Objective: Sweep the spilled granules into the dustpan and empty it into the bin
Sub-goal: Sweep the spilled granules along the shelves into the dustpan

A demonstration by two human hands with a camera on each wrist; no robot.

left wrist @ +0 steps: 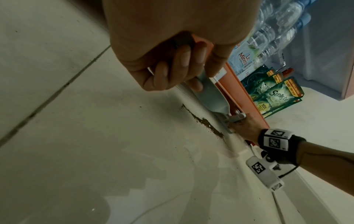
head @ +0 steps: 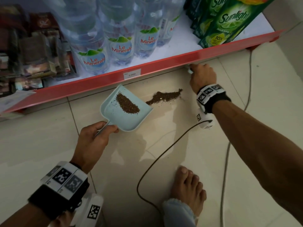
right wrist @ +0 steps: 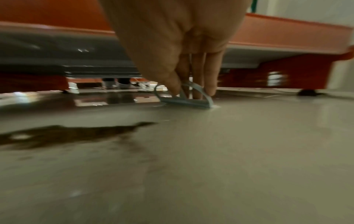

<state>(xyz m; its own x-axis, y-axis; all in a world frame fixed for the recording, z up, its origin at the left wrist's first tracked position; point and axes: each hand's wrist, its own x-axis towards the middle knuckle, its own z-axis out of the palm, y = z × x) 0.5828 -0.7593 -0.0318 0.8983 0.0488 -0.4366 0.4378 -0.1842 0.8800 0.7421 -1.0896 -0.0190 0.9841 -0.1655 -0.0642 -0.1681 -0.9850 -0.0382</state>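
Note:
A light blue dustpan (head: 129, 118) lies on the tiled floor below the red shelf, with a band of brown granules (head: 127, 103) inside it. My left hand (head: 96, 135) grips its handle (left wrist: 208, 92). A pile of spilled granules (head: 164, 96) lies on the floor just right of the pan's mouth. My right hand (head: 200, 76) is beyond that pile, against the shelf's edge, and pinches a small light blue brush (right wrist: 186, 100) that touches the floor. The brush is mostly hidden behind the hand in the head view. No bin is in view.
The red shelf edge (head: 164, 66) overhangs the floor, carrying water bottles (head: 121, 45) and green Sunlight pouches (head: 226, 22). A dark cable (head: 157, 154) and a grey cable (head: 227, 161) cross the floor. My bare foot (head: 188, 189) is near the bottom.

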